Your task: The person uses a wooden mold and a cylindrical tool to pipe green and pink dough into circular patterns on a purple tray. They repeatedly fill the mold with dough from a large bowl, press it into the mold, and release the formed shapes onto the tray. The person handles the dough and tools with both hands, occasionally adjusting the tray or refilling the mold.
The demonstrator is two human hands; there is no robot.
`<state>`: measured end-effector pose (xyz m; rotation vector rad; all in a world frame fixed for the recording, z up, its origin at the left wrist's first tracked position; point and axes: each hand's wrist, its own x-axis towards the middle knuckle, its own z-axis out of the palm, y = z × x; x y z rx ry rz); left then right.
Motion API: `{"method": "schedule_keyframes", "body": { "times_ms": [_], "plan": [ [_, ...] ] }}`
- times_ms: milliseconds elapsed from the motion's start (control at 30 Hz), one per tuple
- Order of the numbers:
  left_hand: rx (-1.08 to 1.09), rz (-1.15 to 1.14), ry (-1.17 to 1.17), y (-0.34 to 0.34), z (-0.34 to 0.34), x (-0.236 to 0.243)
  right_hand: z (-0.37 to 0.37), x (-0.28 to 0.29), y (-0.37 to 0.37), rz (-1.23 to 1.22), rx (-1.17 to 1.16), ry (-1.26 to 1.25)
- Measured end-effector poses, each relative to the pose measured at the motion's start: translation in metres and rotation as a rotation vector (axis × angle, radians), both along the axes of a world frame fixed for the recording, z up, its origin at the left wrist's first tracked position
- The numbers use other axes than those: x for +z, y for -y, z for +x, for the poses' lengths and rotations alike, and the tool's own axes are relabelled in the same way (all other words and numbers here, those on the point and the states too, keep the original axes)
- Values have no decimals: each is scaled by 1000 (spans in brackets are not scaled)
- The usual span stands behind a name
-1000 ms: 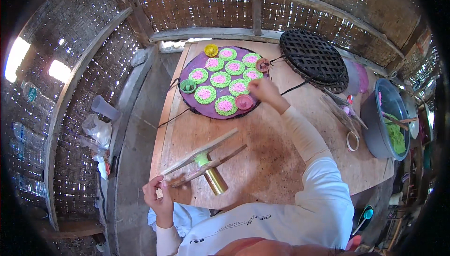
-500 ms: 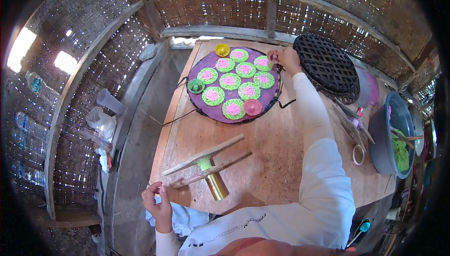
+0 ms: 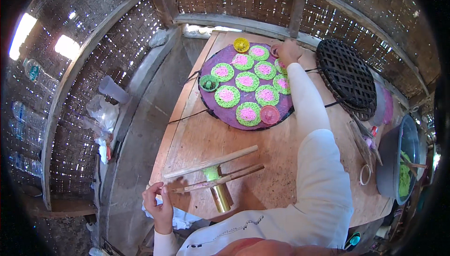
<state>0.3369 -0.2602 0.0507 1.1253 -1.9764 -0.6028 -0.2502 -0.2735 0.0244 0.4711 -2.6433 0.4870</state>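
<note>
At the far right rim of a round purple tray [image 3: 220, 103], my right hand [image 3: 289, 52] has its fingers closed on a small pinkish cup [image 3: 275, 50]. The hand and wrist partly cover a cake behind them. Several round green lacy cakes with pink centres, such as this cake [image 3: 247, 81], lie on the tray. A yellow cup [image 3: 241, 45], a green cup [image 3: 208, 83] and a pink cup [image 3: 270, 115] sit round its edge. My left hand [image 3: 158, 204] hangs by the near left table corner, fingers loosely bent and empty, beside a wooden-handled press [image 3: 211, 162] with a brass cylinder [image 3: 220, 197].
Black woven trays [image 3: 347, 75] are stacked at the back right. A grey tub [image 3: 391, 162] with green dough [image 3: 404, 176] stands at the right, near a white ring [image 3: 365, 174] on the wooden table [image 3: 281, 171]. Woven walls rise behind and left.
The view has shifted, so the table appears further right. My right hand has moved from beside the tray's right edge over its far right rim with the pinkish cup. My left hand stays about where it was.
</note>
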Motion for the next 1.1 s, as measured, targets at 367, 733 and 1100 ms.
{"method": "schedule_keyframes", "body": {
  "times_ms": [367,733,1100],
  "plan": [
    [-24,-25,-13,1,-5,2,35,-7,87,63,282,13],
    [13,-31,1,0,9,-4,52,-16,113,7,397,179],
    [65,-20,-45,-19,21,2,101,70,-72,439,1221,621]
  ]
}}
